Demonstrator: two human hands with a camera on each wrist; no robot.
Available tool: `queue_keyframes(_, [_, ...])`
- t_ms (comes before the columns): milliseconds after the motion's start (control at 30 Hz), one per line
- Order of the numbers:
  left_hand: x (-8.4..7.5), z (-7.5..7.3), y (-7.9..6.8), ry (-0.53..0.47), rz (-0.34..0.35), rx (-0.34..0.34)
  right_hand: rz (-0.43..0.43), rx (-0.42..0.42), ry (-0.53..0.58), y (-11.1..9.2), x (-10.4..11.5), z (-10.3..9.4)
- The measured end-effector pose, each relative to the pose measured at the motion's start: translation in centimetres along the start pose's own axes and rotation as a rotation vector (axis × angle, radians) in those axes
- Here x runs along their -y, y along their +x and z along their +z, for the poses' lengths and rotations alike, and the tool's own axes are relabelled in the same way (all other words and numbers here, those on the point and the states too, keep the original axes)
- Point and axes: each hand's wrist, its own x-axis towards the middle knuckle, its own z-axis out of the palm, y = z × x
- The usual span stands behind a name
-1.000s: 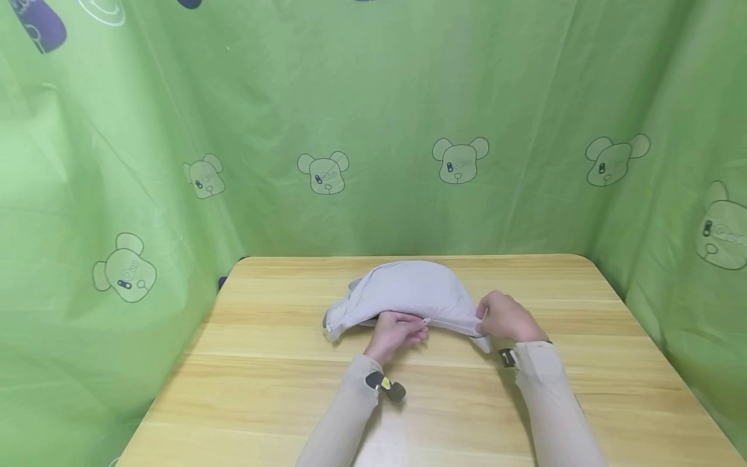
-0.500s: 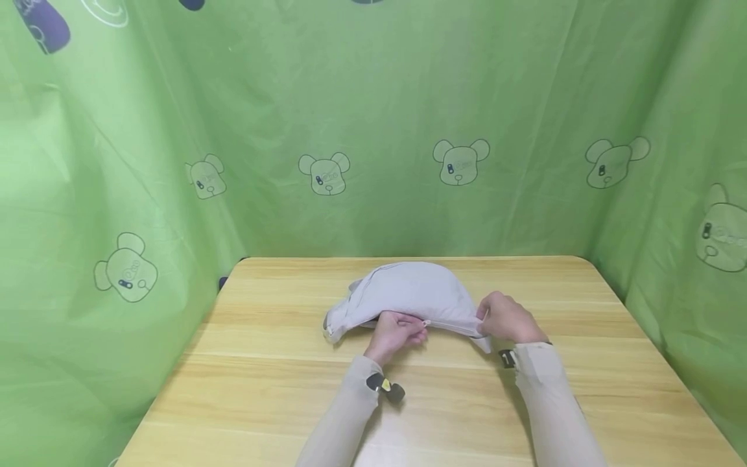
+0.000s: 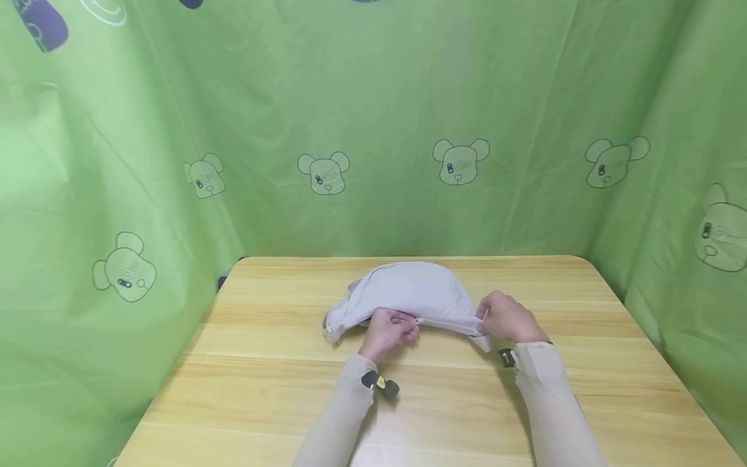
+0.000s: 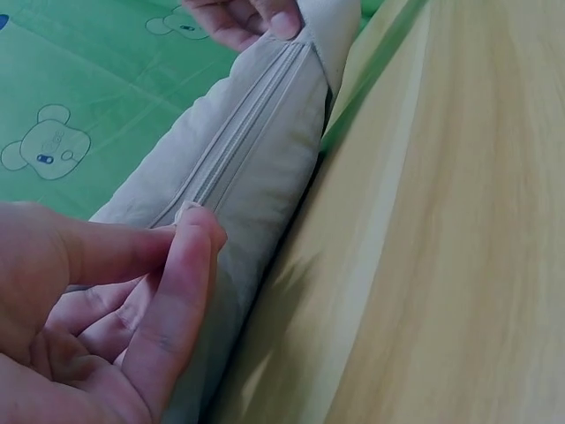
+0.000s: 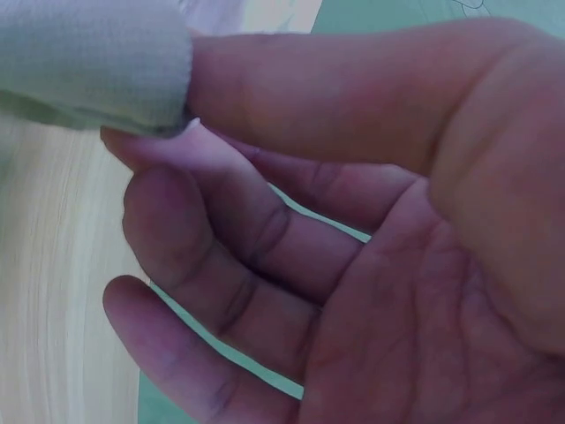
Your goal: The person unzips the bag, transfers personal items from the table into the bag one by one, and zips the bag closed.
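Observation:
A light grey waist bag (image 3: pixel 417 285) lies on the table, its curved side toward the back and its zipper (image 4: pixel 238 132) along the near edge. My left hand (image 3: pixel 388 331) pinches the zipper pull (image 4: pixel 187 210) between thumb and index finger, near the middle of that edge. From the pull to the bag's right end, the zipper's teeth run joined in the left wrist view. My right hand (image 3: pixel 506 316) grips the bag's right end, and in the right wrist view the fabric (image 5: pixel 97 66) sits between thumb and index finger while the other fingers curl loosely below.
The wooden table (image 3: pixel 280 402) carries the bag near its back half. A green curtain (image 3: pixel 373 97) printed with bear heads hangs behind and on both sides. A short strap end (image 3: pixel 483 342) hangs at the bag's right corner.
My left hand has slid a little to the left along the near edge, with the zipper pull in its fingers. The right hand and the bag stay in place.

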Motion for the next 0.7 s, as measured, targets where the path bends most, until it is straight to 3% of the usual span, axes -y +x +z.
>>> queue_keyframes(533, [-0.2, -0.6, -0.1, -0.01, -0.018, 0.021, 0.005, 0.006, -0.001, -0.3, 0.2, 0.0])
queue_keyframes(700, [-0.8, -1.2, -0.4, 0.008, -0.039, 0.0, 0.003, 0.004, -0.001, -0.3, 0.2, -0.2])
